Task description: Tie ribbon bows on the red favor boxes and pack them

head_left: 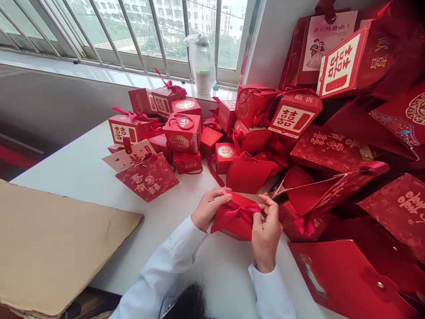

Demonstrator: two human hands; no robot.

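Head view: red box [244,231] over the white table [179,195], ribbon [239,211] tied across it. Left hand [210,207], thumb to forefinger, pinches the box's far left corner; right hand [267,228], fingers curled, grips the ribbon's right end. Forearms [166,257] angle inward.

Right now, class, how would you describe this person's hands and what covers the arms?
The left hand and right hand wear no gloves. The left sleeve and right sleeve are long and white, ending near the wrists.

Red cardboard boxes [294,113] are crowding ahead and right, but flat white tabletop [162,223] is lying open leftward to the flat tan cardboard sheet [56,248].
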